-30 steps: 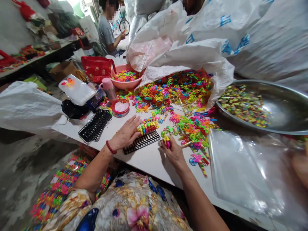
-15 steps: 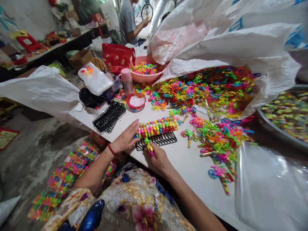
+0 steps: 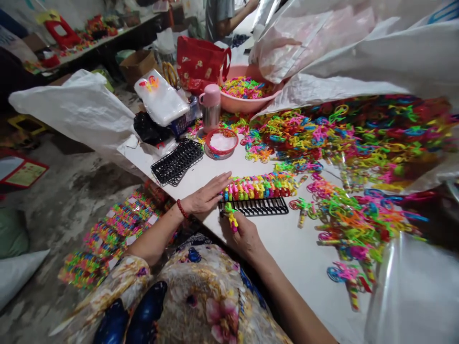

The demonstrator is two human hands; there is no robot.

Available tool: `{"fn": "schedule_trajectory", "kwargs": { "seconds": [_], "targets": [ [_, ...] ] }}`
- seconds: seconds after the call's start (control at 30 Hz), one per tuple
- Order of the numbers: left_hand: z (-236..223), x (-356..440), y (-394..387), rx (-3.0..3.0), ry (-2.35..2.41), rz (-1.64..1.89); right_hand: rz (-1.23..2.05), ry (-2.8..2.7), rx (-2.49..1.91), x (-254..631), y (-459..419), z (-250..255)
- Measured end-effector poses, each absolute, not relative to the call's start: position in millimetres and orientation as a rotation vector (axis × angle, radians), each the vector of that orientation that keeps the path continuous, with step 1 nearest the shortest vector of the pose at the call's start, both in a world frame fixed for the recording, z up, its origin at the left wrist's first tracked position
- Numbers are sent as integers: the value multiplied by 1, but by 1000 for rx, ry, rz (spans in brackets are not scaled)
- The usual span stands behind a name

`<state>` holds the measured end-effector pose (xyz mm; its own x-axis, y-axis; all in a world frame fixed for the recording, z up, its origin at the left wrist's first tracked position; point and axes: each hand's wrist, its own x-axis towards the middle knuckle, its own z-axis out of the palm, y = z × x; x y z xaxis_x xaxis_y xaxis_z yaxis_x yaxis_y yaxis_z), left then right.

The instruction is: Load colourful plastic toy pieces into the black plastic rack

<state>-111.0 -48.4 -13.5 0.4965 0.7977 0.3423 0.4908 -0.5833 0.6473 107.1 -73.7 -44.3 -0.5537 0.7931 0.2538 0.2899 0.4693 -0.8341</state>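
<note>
On the white tabletop lies a black plastic slotted rack [image 3: 268,206], its far side filled with a tight row of small multicoloured plastic toys [image 3: 260,188]. My left hand [image 3: 207,195] rests with fingers stretched out along the rack's left end, touching the row. Just below that end, my right hand [image 3: 246,235] pinches one small green and yellow plastic toy [image 3: 231,217] with a pink tip. The front slots of the rack show bare. My right fingertips are partly hidden behind the toy.
Loose toys [image 3: 344,210] are heaped to the right and back. Stacked black racks [image 3: 177,160], a red basket [image 3: 222,143], a pink-lidded flask [image 3: 211,107] and a pink basin [image 3: 247,102] stand behind. Filled toy rows [image 3: 111,239] lie low at left. Another person [image 3: 219,21] works beyond.
The view has swung, so the table things sit farther right in the picture. My hands keep nearly the same place at the rack, the toy still in my right fingers.
</note>
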Motion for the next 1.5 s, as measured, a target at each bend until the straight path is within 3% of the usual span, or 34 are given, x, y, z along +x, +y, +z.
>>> {"fn": "schedule_trajectory", "kwargs": {
  "seconds": [0.9,1.17,1.5],
  "targets": [
    [-12,-107,-48,2324,1180,827,1077,-2337,-717,107,-40,-47],
    [-13,-102,-75,2385,1388,1138,1015,-2284,-675,108,-44,-59],
    [-11,-102,-83,2450,1448,996,1007,-2212,-712,106,-49,-63]
  ]
}}
